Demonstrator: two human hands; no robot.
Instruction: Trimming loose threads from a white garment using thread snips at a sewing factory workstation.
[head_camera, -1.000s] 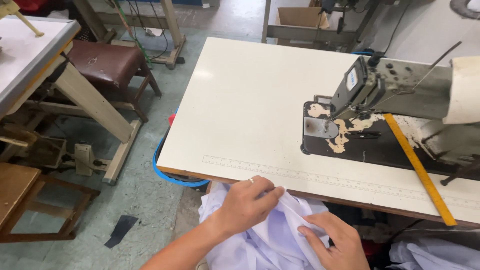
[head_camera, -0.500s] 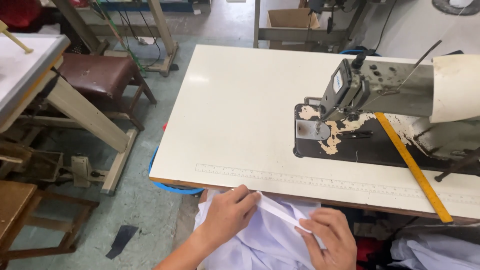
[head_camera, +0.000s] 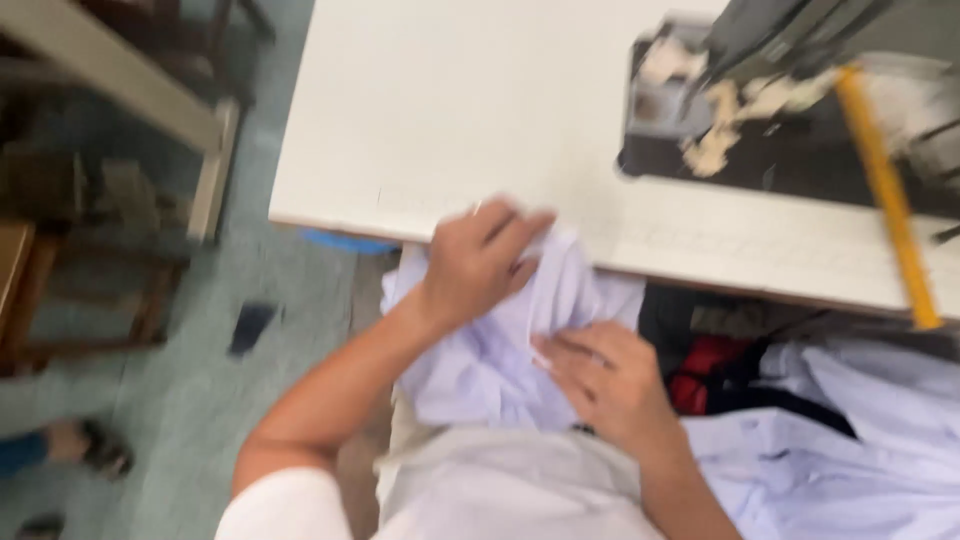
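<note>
The view is blurred by motion. A pale lilac cloth piece (head_camera: 490, 360) lies bunched in my lap at the front edge of the white sewing table (head_camera: 450, 110). My left hand (head_camera: 480, 260) grips the cloth's upper fold right at the table edge. My right hand (head_camera: 605, 385) rests on the cloth lower down, fingers pinching a fold. The sewing machine (head_camera: 780, 60) stands at the table's far right, above a dark plate with scraps of pale fabric.
A yellow ruler (head_camera: 885, 190) lies along the table's right side. More lilac cloth (head_camera: 850, 440) is heaped at my right, with a red thing (head_camera: 705, 375) beside it. Wooden furniture (head_camera: 130, 150) stands left on the green floor, and another person's sandalled foot (head_camera: 90, 450) shows at bottom left.
My head has tipped down and closer, so the table fills the top. Both hands stay on the cloth, and the left hand has lifted its fold to the table edge.
</note>
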